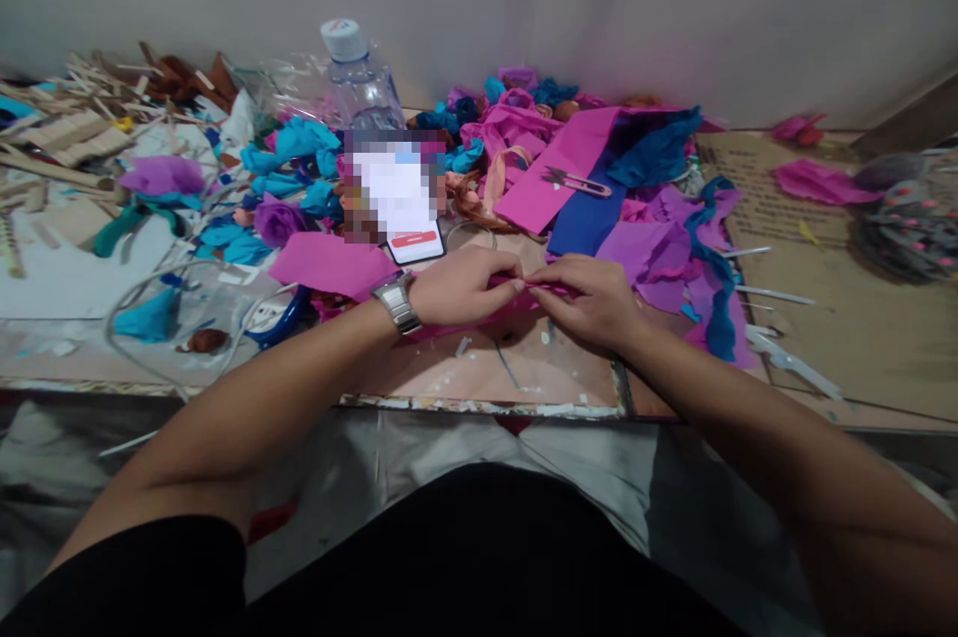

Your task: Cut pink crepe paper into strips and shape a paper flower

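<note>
in the head view, the bare left hand (pixel 473 288), with a silver metal watch (pixel 397 303) at its wrist, and the bare right hand (pixel 591 298) are close together near the front edge of the light brown tabletop (pixel 426 379). both pinch a thin, bright pink piece of paper (pixel 486 319) between thumb and fingers, just above that edge. behind the left hand lies a black-edged smartphone (pixel 417 242); toward the back edge stands a clear plastic bottle with a white cap (pixel 364 83). beyond the right hand, small metal snips (pixel 576 182) lie on coloured paper sheets (pixel 558 153).
</note>
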### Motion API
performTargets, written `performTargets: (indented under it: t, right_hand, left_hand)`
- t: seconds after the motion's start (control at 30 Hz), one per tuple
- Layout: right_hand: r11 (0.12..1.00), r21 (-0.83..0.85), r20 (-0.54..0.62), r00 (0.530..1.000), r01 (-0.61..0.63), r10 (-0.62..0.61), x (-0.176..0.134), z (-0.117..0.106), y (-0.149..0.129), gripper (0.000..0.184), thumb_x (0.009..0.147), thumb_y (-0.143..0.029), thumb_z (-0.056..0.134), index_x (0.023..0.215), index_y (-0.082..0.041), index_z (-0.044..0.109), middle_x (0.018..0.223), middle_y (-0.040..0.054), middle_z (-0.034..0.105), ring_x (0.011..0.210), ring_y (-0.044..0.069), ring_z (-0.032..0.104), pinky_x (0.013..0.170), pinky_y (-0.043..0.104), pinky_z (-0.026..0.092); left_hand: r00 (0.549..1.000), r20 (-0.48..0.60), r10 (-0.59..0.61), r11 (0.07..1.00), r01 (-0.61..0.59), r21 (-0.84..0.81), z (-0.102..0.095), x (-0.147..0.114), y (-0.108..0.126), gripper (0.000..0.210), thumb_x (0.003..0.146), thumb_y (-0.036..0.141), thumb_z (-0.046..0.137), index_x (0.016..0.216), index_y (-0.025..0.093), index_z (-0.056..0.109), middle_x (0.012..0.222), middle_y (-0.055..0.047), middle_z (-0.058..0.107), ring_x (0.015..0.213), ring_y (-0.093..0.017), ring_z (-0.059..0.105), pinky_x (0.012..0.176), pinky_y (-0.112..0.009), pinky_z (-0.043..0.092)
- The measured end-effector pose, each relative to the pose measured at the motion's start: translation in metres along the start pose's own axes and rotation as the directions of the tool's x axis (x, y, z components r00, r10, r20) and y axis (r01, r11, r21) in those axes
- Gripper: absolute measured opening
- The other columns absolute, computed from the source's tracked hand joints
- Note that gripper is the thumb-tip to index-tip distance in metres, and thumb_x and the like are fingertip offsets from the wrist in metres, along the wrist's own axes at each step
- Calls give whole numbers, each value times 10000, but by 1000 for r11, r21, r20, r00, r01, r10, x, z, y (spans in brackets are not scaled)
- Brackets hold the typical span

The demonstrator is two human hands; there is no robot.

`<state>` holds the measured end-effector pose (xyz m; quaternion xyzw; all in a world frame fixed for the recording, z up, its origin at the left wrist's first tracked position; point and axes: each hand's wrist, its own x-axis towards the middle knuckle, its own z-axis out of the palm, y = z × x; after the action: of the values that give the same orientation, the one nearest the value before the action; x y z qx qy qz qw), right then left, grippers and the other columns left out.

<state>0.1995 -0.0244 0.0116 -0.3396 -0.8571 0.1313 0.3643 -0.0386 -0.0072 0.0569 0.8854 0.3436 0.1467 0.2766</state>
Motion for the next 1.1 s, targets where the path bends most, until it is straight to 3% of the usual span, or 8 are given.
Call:
performTargets:
  t: [0.17,0.37,0.53,0.7,0.83,0.9,1.0,1.1]
  right_hand:
    - [1000,-18,-9,1000,-7,7,-1,0,0,153,955,-236,685,1061,-234,795,949,54,824,840,210,756,763,336,577]
    - [1000,-8,-49,999,2,-2,1,-2,-2,150,939,-195,692,1035,-224,804,934,51,827,834,207,756,771,326,572]
    - [988,59,-67,987,-140,144,2,-2,-2,138,919,-203,721,1008,-216,826,939,46,830,823,196,771,769,292,587]
    - [957,123,-90,957,-264,276,1,1,0,131,892,-227,752,983,-218,845,956,35,841,855,209,795,799,282,610]
    - [936,155,-89,939,-318,333,2,1,-1,132,882,-222,754,971,-206,851,959,39,845,878,220,804,811,281,619]
    - [933,154,-75,938,-326,340,3,2,-1,144,887,-217,752,988,-215,854,976,35,846,891,222,806,816,282,620]
    - [940,143,-32,948,-309,316,3,4,-3,154,910,-232,749,1018,-233,859,989,26,848,889,219,808,805,282,613]
    - [945,142,2,954,-296,298,2,7,-5,143,914,-231,752,1007,-230,861,975,23,848,862,212,807,779,279,599]
  left_hand:
    - [1000,11,-15,1000,15,21,-1,0,2,191,943,281,535,871,164,667,758,-17,673,664,-143,557,640,-281,353]
    - [1000,20,-19,999,18,40,-3,1,2,212,888,180,491,912,163,701,802,-30,705,687,-153,579,659,-280,382]
    - [999,-34,2,994,2,107,-7,3,-4,287,930,185,439,905,149,722,838,-56,728,742,-171,625,693,-294,405]
    - [996,-83,-39,935,66,349,-8,4,-13,275,923,201,455,814,153,703,770,-80,716,685,-198,612,638,-344,330]
    - [989,-137,-47,882,106,459,-7,3,-19,280,903,191,456,885,153,733,802,-98,737,730,-235,654,656,-361,352]
    - [990,-142,3,883,64,464,-6,2,-19,275,882,184,487,965,148,747,872,-101,757,790,-246,681,697,-365,395]
    - [985,-85,149,886,-95,453,-2,3,-16,276,934,274,546,1076,152,749,946,-98,767,863,-253,699,765,-373,436]
    - [976,-55,208,886,-165,434,5,6,-13,353,1042,398,502,997,165,763,893,-86,767,840,-232,702,778,-366,437]
